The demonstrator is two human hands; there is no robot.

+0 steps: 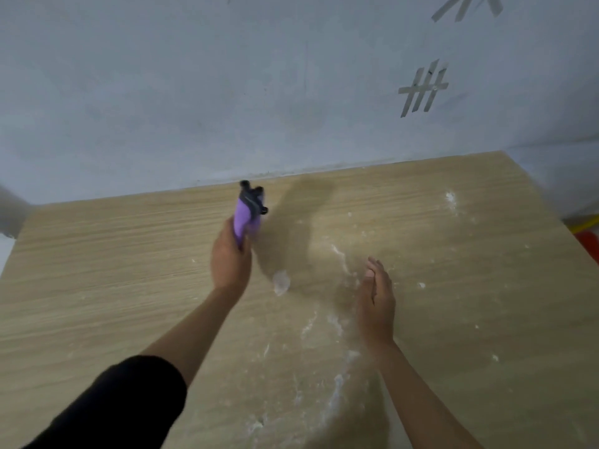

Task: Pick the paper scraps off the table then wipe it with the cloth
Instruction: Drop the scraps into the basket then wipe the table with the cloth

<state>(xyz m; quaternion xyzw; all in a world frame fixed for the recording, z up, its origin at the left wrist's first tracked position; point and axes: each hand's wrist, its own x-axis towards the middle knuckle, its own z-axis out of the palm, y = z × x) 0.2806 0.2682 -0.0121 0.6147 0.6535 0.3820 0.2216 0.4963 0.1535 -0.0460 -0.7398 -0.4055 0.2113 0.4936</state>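
My left hand (230, 259) is shut on a purple spray bottle (248, 215) with a black nozzle, held upright over the middle of the wooden table (97, 270). My right hand (376, 301) hovers edge-on over the table to the right, fingers straight and together, holding nothing. A small pale crumpled paper scrap (280, 282) lies between the two hands. White smears and small white bits (338, 322) streak the table around and below my right hand. No cloth is in view.
A grey wall (227, 92) rises right behind the table's far edge, with strips of tape (423, 89) stuck on it at the right. A red and yellow object (588, 233) shows past the table's right edge.
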